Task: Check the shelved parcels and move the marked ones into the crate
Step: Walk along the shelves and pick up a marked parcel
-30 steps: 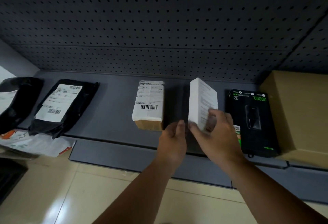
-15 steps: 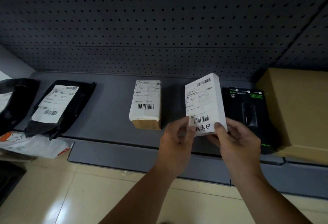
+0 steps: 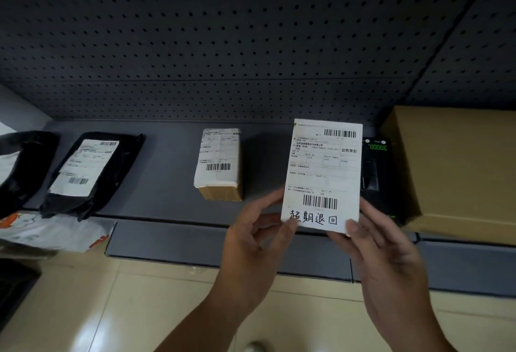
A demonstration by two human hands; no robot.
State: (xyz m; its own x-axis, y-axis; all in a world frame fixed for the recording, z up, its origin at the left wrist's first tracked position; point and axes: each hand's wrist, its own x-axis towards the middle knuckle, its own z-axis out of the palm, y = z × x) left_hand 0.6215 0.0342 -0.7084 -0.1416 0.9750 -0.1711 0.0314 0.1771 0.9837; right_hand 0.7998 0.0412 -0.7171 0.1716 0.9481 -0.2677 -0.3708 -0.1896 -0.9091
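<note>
Having been turned label-forward, parcel is pinched by left hand and right hand; handwritten mark is exposed, crating indicated.

Grey shelf w/ 2 black mailer bags, small labelled box, black pack, big carton.

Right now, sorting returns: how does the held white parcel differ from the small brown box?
The white parcel is held by left hand and right hand; the brown box lies on the shelf. The white parcel bears handwritten characters; the brown box shows none. Both carry barcodes.
</note>
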